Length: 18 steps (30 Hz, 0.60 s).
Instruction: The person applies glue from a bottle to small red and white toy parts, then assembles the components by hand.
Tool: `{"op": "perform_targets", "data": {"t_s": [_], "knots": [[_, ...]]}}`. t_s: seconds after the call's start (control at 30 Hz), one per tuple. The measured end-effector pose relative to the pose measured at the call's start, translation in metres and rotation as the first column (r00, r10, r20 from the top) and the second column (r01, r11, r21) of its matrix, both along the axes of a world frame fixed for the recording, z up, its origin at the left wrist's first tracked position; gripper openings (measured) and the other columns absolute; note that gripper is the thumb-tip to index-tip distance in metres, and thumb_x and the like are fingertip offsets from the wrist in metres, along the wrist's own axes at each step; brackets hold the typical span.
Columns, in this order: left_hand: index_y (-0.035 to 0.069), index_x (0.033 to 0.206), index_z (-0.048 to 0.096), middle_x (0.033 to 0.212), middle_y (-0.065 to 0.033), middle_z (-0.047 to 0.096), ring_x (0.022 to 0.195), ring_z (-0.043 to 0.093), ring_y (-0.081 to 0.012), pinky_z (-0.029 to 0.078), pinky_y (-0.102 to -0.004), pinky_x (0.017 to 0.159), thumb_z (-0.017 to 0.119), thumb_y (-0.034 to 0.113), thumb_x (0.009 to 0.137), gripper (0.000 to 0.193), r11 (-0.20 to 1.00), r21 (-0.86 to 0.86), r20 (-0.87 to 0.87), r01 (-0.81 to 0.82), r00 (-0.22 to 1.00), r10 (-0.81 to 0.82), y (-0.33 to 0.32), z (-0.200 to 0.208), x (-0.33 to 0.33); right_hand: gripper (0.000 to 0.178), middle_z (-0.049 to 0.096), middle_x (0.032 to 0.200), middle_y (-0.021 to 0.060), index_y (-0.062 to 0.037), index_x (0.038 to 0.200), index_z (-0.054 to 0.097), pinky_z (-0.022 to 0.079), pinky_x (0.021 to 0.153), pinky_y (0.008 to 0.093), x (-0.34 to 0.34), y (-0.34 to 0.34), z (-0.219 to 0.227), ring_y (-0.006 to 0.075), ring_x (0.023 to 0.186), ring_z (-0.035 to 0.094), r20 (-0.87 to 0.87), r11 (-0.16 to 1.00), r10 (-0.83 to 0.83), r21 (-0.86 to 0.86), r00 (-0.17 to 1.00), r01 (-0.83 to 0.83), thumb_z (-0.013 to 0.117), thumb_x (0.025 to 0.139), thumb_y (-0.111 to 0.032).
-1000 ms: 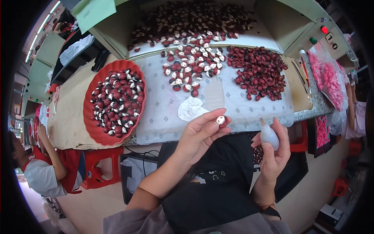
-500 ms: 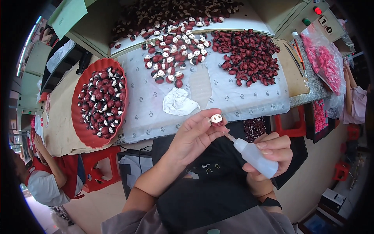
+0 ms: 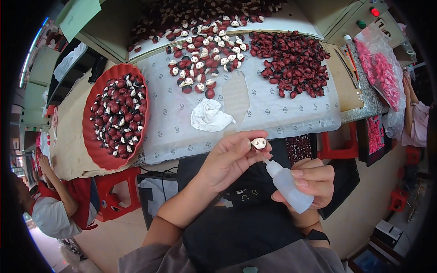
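Note:
Between the thumb and fingers of my left hand (image 3: 232, 157) is a small doll head (image 3: 259, 144), its cream face turned up and dark red beneath. My right hand (image 3: 314, 182) grips a translucent white squeeze bottle (image 3: 291, 189) with a thin nozzle. The nozzle tip comes close to the underside of the doll head; whether they touch I cannot tell. Beyond my hands, a crumpled white cloth (image 3: 210, 115) lies on the printed paper sheet (image 3: 173, 136). Similar cream-and-red heads (image 3: 200, 68) are spread at the back of the table, with dark red shell pieces (image 3: 293, 63) piled to their right.
A red scalloped tray (image 3: 91, 141) full of similar pieces stands on the left. At the right edge lie tweezers (image 3: 347, 68), a bag of pink pieces (image 3: 380, 73) and a control panel (image 3: 364, 18). Red stools (image 3: 118, 193) stand below. Another person (image 3: 59, 200) sits at far left.
The squeeze bottle has shifted slightly left and down with my right hand. The doll head has tilted, sits a little lower and shows more of its face.

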<state>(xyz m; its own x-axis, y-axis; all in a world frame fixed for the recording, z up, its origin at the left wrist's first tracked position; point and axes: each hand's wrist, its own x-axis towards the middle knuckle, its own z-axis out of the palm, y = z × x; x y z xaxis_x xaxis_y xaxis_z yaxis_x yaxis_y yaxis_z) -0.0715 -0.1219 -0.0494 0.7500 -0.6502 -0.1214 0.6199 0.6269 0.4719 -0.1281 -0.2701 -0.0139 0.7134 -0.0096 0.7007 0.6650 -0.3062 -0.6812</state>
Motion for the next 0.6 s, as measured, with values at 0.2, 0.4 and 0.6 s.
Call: {"op": "perform_targets", "data": {"t_s": [0.2,0.4,0.6], "knots": [[0.000,0.105,0.050,0.086,-0.0118,0.053,0.085,0.053,-0.0200,0.042,-0.0365,0.083,0.052,0.025,0.081,0.034,1.000,0.013,-0.008,-0.002,1.000,0.002,0.0003,-0.0008,-0.0012,0.045,0.045,0.083,0.0056,-0.0083,0.088,0.047,0.042,0.051,0.0225,-0.0029,-0.0006,0.0000,0.0141,0.062,0.046,-0.017,1.000,0.010,-0.029,1.000,-0.011,0.077,0.055,-0.011],[-0.001,0.105,0.050,0.088,-0.0120,0.053,0.085,0.053,-0.0198,0.043,-0.0372,0.083,0.051,0.024,0.082,0.034,1.000,0.020,-0.013,-0.004,1.000,0.004,0.0010,-0.0008,0.0005,0.045,0.045,0.083,0.0056,-0.0081,0.088,0.046,0.041,0.050,0.0225,-0.0032,-0.0031,-0.0002,0.0141,0.061,0.045,-0.011,0.999,0.020,-0.043,1.000,-0.021,0.077,0.055,-0.011],[0.000,0.106,0.048,0.088,-0.0124,0.052,0.085,0.053,-0.0199,0.042,-0.0373,0.083,0.050,0.024,0.082,0.034,1.000,0.015,-0.005,-0.018,1.000,0.018,0.0014,-0.0019,0.0006,0.047,0.048,0.085,0.0074,-0.0067,0.089,0.048,0.042,0.051,0.0249,-0.0044,-0.0034,-0.0020,0.0161,0.062,0.048,0.014,1.000,0.012,0.003,1.000,-0.012,0.078,0.052,-0.010]]}}
